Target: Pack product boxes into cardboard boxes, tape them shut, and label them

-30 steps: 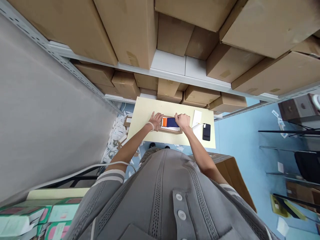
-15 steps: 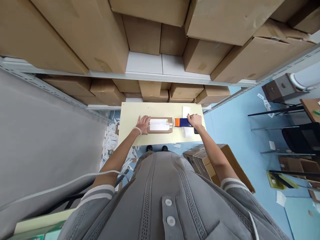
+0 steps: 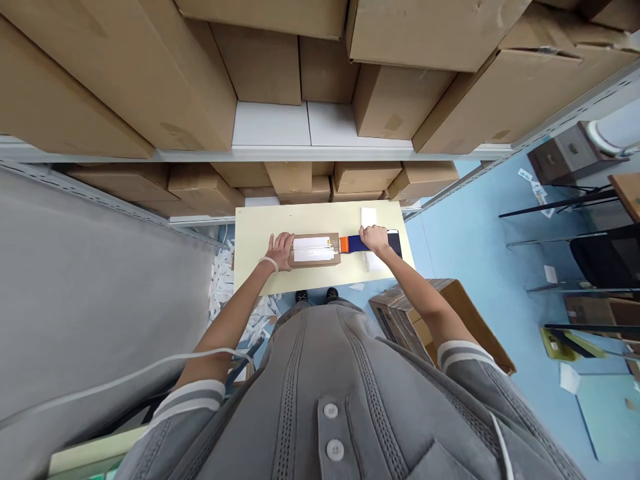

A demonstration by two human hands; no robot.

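A small brown cardboard box (image 3: 315,261) with a white label (image 3: 313,249) on top lies on the pale yellow table (image 3: 260,233). My left hand (image 3: 281,249) rests flat against the box's left end, fingers stretched out. My right hand (image 3: 375,239) is closed around an orange and dark blue tool (image 3: 351,244), whose orange tip touches the box's right end.
A black phone (image 3: 395,243) and a white paper (image 3: 369,217) lie by my right hand. Shelves of cardboard boxes (image 3: 280,67) rise behind the table. An open carton (image 3: 440,320) stands on the blue floor at right. White paper scraps (image 3: 223,280) litter the floor at left.
My right hand lifted the orange and blue tool off the box and out to the right, uncovering the white label, then brought its tip back to the box's right end. The view shifted.
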